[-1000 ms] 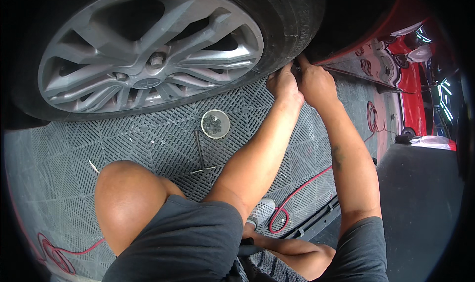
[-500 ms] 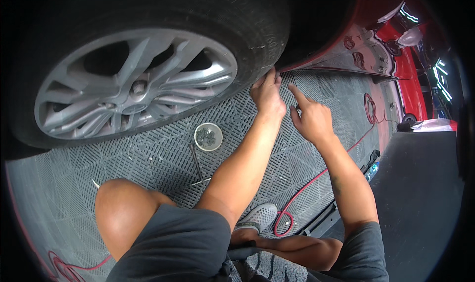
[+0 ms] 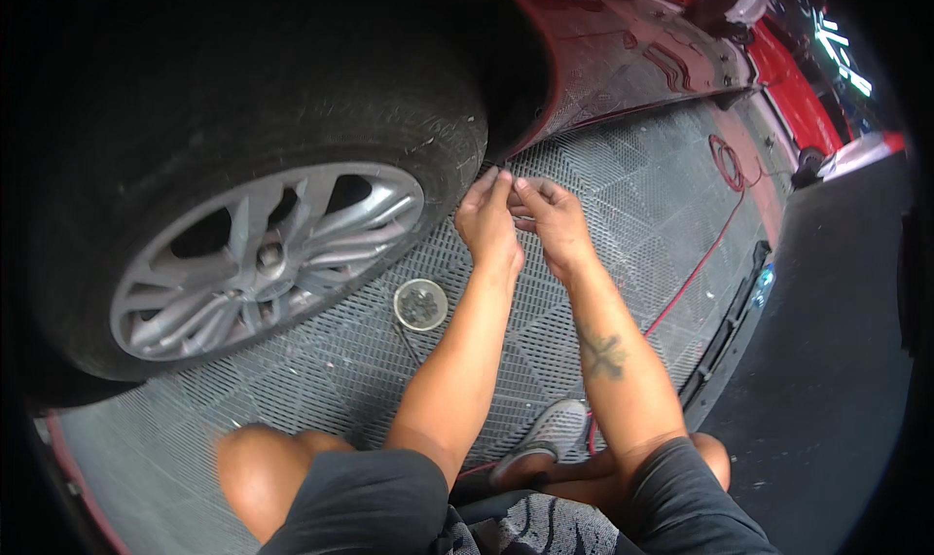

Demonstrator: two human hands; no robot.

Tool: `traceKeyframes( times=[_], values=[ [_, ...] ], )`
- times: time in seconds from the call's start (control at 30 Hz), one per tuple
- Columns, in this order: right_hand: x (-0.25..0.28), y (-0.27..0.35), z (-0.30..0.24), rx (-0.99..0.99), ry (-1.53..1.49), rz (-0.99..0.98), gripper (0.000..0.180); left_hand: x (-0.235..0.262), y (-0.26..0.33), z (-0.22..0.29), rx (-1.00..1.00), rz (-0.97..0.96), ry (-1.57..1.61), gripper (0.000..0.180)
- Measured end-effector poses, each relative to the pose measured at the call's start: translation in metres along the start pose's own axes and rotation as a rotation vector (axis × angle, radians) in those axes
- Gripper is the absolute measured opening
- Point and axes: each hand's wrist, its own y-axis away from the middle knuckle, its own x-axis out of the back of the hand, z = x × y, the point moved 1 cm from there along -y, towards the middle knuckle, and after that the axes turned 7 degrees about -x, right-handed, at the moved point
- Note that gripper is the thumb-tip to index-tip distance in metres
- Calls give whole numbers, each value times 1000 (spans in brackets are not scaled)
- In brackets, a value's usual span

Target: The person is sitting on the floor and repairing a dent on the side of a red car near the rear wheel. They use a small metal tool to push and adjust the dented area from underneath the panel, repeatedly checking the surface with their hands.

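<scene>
My left hand (image 3: pixel 489 226) and my right hand (image 3: pixel 556 226) meet by the lower rear edge of the wheel opening, just beyond the tyre (image 3: pixel 321 132). Both are closed, thumbs and fingers pinched together at the tips. A tiny dark bit shows at the fingertips, too small to name. The silver alloy wheel (image 3: pixel 255 278) lies to the left of my hands. Below them on the floor stands a small round tub (image 3: pixel 398 314), holding small grey pieces (image 3: pixel 422 307) whose kind I cannot tell. A thin dark rod (image 3: pixel 408 343) lies beside it, partly behind my left forearm.
The red car's glossy side (image 3: pixel 608 59) runs off to the upper right. A red hose (image 3: pixel 708 255) crosses the grey grid floor (image 3: pixel 326 385) on the right, coiled farther away. At the far right stands a large dark panel (image 3: pixel 827 312), with a long black strip (image 3: pixel 725 336) beside it.
My right hand has moved left and from a pointing finger to a pinch beside my left hand. My left hand has drawn back from the car's lower edge. The view has shifted.
</scene>
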Motion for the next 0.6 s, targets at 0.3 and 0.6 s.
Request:
traceKeyframes(
  times=[0.3, 0.6],
  values=[
    [-12, 2, 39, -4, -631, -230, 23, 20, 23, 29, -163, -117, -342, 16],
    [-1, 3, 25, -16, -612, -611, 15, 23, 33, 62, -989, -319, -923, 10]
  ],
)
